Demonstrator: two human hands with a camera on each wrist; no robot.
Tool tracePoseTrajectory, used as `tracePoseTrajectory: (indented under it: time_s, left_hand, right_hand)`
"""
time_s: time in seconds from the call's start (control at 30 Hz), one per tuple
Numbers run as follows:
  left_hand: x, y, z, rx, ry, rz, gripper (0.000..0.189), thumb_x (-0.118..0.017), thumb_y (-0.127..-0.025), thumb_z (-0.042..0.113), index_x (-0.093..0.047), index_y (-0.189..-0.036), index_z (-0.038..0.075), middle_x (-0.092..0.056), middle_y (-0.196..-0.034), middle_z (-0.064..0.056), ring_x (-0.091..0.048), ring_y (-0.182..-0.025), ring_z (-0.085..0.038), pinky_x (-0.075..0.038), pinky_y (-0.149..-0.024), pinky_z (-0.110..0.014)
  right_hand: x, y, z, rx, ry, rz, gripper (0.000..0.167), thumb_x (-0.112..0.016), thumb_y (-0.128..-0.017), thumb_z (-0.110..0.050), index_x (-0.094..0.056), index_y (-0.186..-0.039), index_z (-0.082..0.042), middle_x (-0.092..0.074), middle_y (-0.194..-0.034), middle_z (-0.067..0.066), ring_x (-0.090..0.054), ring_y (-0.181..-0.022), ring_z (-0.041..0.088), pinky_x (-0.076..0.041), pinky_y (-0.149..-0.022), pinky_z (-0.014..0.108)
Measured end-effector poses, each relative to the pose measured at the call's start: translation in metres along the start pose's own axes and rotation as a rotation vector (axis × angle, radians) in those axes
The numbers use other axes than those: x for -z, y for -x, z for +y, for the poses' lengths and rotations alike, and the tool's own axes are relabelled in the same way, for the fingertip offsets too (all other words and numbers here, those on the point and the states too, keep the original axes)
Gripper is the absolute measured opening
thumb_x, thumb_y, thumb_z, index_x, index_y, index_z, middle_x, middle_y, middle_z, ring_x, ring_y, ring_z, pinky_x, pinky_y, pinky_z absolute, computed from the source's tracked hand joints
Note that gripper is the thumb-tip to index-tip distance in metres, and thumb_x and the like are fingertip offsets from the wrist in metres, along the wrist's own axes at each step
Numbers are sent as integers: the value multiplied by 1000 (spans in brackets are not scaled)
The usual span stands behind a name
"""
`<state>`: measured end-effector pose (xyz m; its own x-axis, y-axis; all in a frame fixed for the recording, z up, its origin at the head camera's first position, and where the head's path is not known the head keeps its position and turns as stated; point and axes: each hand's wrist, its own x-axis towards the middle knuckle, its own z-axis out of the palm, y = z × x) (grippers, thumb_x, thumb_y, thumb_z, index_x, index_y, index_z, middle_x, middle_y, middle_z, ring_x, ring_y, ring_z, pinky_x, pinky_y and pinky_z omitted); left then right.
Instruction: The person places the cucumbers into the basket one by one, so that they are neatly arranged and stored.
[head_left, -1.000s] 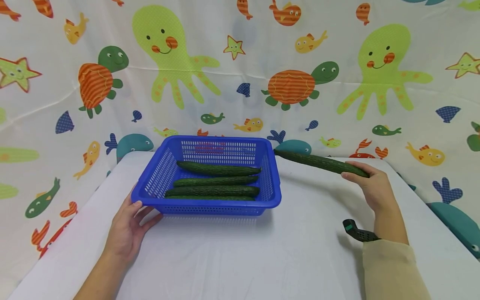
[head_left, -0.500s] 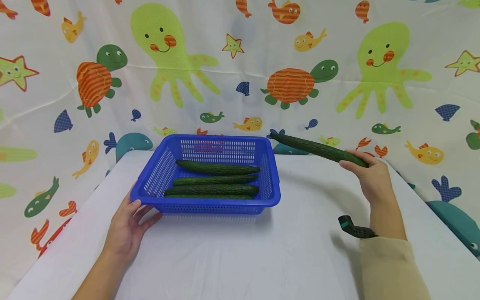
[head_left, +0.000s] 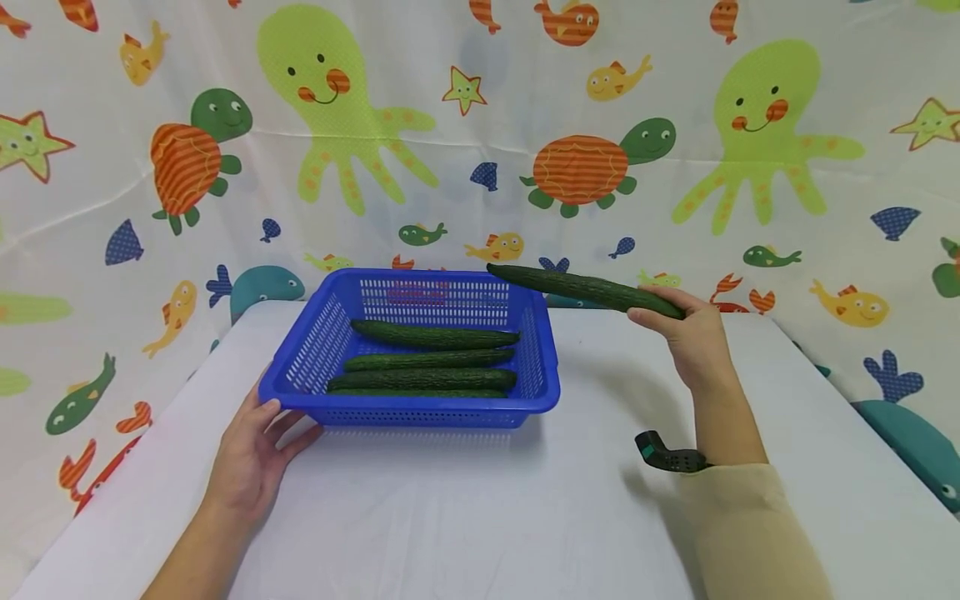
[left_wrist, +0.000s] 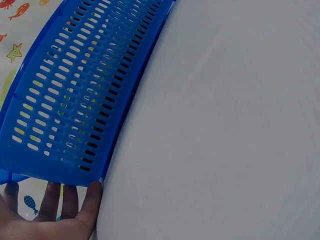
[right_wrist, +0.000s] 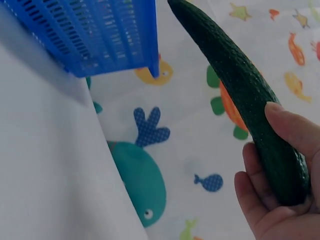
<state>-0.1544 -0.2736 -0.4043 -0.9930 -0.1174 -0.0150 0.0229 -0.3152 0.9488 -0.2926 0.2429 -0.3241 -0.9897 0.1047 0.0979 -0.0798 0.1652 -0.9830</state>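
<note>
My right hand point(head_left: 690, 333) grips the thick end of a long dark green cucumber point(head_left: 585, 287), thumb on one side and fingers on the other. The cucumber is raised, tilted slightly, and its thin tip overlaps the back right rim of the blue plastic basket point(head_left: 435, 408) in the head view. In the right wrist view, the held cucumber point(right_wrist: 235, 75) slants up past the basket's corner point(right_wrist: 120, 45). Several more cucumbers point(head_left: 427, 380) lie side by side inside the basket. My left hand point(head_left: 251, 458) holds the basket's front left corner, its fingertips point(left_wrist: 92, 192) against the end wall.
The basket stands on a table with a white cloth point(head_left: 465, 508). Behind hangs a white curtain point(head_left: 465, 192) printed with sea animals. A black wrist device point(head_left: 667, 454) sticks out from the right wrist above a beige sleeve point(head_left: 750, 525).
My right hand has lifted the cucumber and carried it left, so its tip now reaches over the basket's right side. The left hand and basket stay in place.
</note>
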Motion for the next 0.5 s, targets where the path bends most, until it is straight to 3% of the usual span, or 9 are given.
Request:
tracePoseTrajectory:
  time_s: [0.17,0.5]
  left_hand:
    - [1,0,0,-1,4,-5,62,-46,-109,33,-21,-166,30,-40,-155,10,-49,-132,-13,-58,-95,-28]
    - [1,0,0,0,-2,-1,61,-46,-109,33,-22,-166,30,-39,-155,9,-47,-134,-15,-57,-95,-27]
  right_hand:
    - [-20,-2,-9,9,91,-15,57,-83,-90,-31,-64,-142,-17,-47,-152,4,-47,-129,20,-41,-113,38]
    - [-52,-11,-31,81,135,-93,51,-81,-91,-25,-66,-138,-11,-51,-151,10,-49,-129,26,-41,-115,45]
